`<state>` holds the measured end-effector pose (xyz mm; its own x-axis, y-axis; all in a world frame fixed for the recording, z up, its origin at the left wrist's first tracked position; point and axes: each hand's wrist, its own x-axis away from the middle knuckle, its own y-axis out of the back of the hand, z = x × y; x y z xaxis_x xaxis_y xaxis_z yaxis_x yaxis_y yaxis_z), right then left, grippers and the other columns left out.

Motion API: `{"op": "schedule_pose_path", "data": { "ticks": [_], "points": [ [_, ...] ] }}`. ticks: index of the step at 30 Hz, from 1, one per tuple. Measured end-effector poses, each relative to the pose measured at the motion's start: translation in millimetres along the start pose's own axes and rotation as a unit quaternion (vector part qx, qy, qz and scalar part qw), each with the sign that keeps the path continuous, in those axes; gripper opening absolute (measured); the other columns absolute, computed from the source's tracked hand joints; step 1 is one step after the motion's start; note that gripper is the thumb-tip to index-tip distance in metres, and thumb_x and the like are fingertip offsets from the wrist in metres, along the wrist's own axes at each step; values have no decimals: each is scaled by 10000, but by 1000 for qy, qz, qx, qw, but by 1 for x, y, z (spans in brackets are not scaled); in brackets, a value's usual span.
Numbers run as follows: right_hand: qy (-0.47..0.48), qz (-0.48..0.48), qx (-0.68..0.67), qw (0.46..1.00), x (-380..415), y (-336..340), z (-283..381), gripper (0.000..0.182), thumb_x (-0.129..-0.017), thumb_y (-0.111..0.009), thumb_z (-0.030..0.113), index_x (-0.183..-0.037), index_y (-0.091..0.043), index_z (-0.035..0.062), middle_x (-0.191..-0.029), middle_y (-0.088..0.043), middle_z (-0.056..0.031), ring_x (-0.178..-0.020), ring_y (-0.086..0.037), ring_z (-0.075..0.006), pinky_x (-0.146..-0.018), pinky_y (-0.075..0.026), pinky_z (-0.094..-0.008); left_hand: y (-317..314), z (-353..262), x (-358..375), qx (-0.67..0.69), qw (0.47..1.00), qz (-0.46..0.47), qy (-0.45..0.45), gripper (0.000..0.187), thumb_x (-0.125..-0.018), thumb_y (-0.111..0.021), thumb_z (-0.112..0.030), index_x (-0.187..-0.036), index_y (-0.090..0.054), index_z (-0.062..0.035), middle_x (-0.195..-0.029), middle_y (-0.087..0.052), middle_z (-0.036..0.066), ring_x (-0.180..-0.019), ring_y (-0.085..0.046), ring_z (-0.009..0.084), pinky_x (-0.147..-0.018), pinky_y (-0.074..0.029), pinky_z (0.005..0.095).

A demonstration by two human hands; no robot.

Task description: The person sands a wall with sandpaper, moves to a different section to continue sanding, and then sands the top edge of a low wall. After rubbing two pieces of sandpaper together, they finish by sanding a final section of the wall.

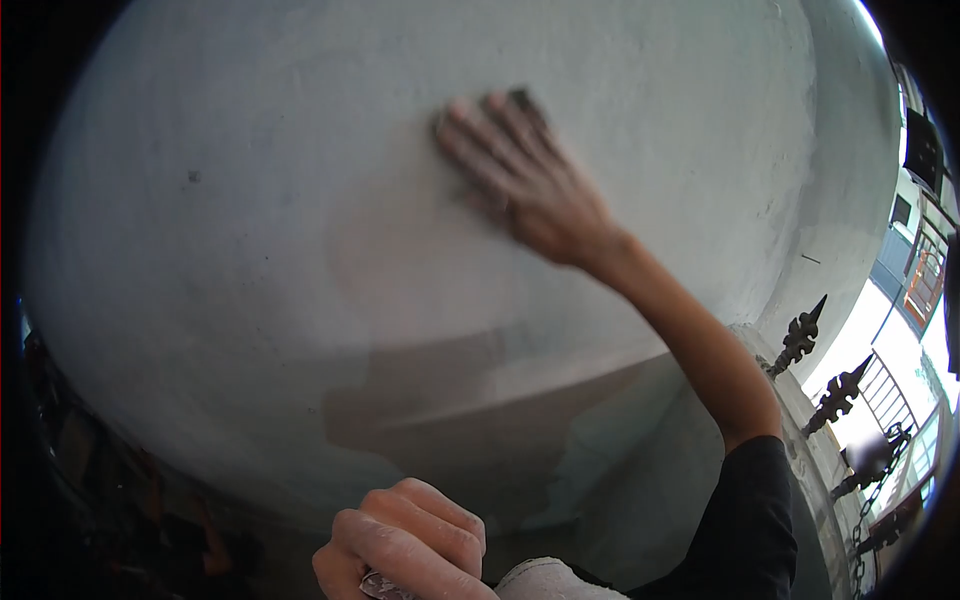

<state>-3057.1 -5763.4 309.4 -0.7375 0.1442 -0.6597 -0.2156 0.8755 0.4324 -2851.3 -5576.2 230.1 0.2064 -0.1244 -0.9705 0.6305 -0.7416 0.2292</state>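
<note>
My right hand [525, 185] reaches up and lies against the pale grey plastered wall [300, 130], its fingers stretched and slightly blurred. Dark edges of a thin piece of sandpaper [521, 97] show at the fingertips; the rest is hidden under the hand. Low in the view, my left hand [410, 540] is closed, with pale dust on its knuckles. A small greyish, dusty object [385, 586] peeks out between its fingers, too covered to name. Beside that hand is a whitish, dusty surface [555, 580].
A darker patch [400, 390] marks the lower wall around a ledge-like edge. To the right, pointed black metal finials [798, 335] and a chain [862, 520] stand along a barrier. A thin nail-like piece [810, 259] juts from the wall. Other people's arms [212, 545] show dimly at lower left.
</note>
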Motion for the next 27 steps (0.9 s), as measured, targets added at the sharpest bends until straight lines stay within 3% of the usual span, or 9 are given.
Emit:
{"op": "schedule_pose_path", "data": {
  "ticks": [2, 5, 12, 18, 19, 20, 24, 25, 27],
  "points": [
    [-116, -89, 119, 982, -28, 7, -24, 613, -1042, -350, 414, -1542, -240, 78, -1591, -249, -152, -1468, -184, -406, -1213, -118, -538, 9, -6, 3, -4, 1000, -13, -11, 211, -825, -788, -147, -1013, -719, -212, -1082, -560, 109, -541, -509, 132, -444, -400, 245],
    [-189, -188, 125, 956, -57, -3, -19, 631, -1043, -333, 445, -1542, -236, 72, -1590, -245, -165, -1470, -178, -407, -1213, -109, -536, 26, -16, 7, -20, 999, -15, -37, 171, -853, -764, -170, -1007, -714, -227, -1067, -563, 83, -562, -522, 146, -449, -407, 247],
    [-29, 15, 91, 995, -41, -25, 54, 636, -1020, -356, 489, -1542, -257, 141, -1598, -247, -95, -1482, -187, -325, -1238, -110, -480, 50, -48, 29, -73, 994, -71, -43, 132, -902, -716, -220, -1030, -697, -245, -1018, -568, 20, -554, -531, 166, -456, -457, 286],
    [-202, -158, 145, 956, -104, -18, 14, 641, -1033, -336, 477, -1558, -205, 134, -1612, -206, -100, -1495, -136, -322, -1230, -114, -494, 73, -65, 31, 16, 995, -99, 28, 167, -895, -717, -219, -1060, -693, -220, -1037, -580, 28, -556, -545, 175, -467, -464, 280],
    [-219, -196, 147, 944, -110, -22, 16, 643, -1033, -343, 473, -1559, -201, 131, -1612, -209, -101, -1496, -137, -320, -1228, -116, -502, 80, -66, 30, 80, 995, -39, 55, 178, -888, -722, -207, -1063, -692, -208, -1054, -592, 34, -550, -547, 176, -471, -465, 277],
    [-221, -195, 155, 943, -107, -27, 27, 643, -1033, -343, 473, -1559, -201, 131, -1612, -209, -101, -1496, -137, -320, -1228, -116, -502, 85, -66, 29, 142, 986, 22, 81, 189, -882, -727, -195, -1067, -692, -196, -1070, -604, 40, -544, -548, 177, -474, -466, 274],
    [-91, -22, 55, 994, -70, -38, 96, 648, -1031, -341, 483, -1547, -238, 104, -1602, -221, -140, -1479, -167, -375, -1227, -84, -508, 88, -80, 48, 83, 993, -54, 57, 215, -866, -733, -153, -1074, -703, -198, -1083, -633, 50, -524, -549, 176, -467, -462, 282],
    [-76, -2, 52, 996, -69, -35, 92, 652, -1030, -333, 492, -1542, -250, 95, -1594, -235, -152, -1468, -186, -397, -1227, -70, -506, 101, -89, 52, 47, 998, -5, 47, 289, -865, -736, -167, -1142, -684, -235, -1054, -612, 16, -555, -565, 182, -495, -477, 289],
    [-96, -46, 77, 991, -85, -31, 66, 653, -1031, -326, 495, -1543, -248, 96, -1594, -238, -151, -1468, -188, -397, -1227, -74, -507, 99, -92, 59, -14, 1000, -23, -4, 303, -871, -732, -180, -1159, -678, -258, -1040, -604, 2, -579, -574, 184, -521, -486, 287]
  ]
}}
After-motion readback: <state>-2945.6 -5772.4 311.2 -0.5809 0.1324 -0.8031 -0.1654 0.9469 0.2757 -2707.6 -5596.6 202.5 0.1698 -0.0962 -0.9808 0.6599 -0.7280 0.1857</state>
